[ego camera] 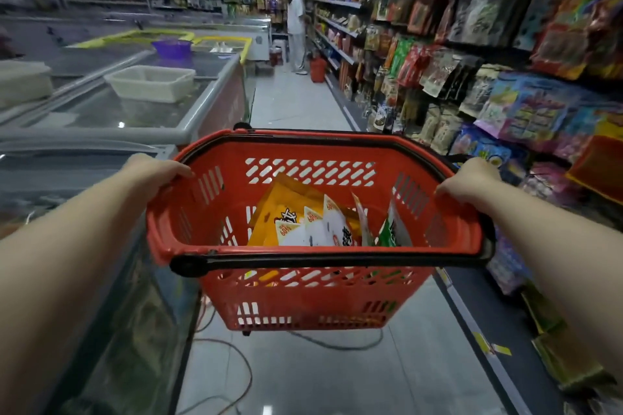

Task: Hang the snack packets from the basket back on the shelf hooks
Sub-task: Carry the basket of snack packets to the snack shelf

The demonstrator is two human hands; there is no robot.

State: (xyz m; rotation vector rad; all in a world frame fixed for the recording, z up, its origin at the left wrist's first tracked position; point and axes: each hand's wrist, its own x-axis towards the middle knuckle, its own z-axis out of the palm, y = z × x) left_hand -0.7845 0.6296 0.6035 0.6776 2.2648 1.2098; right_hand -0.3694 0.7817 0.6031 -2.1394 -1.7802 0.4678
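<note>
Where the aisle runs between them, shelving hung with snack packets stands on the right and glass-topped chest freezers on the left. A red shopping basket is held up in mid-aisle, black handles folded down along its rim. Left hand grips the left rim, right hand the right rim, fingers curled over each edge. Inside the basket, orange, white and green snack packets stand upright.
</note>
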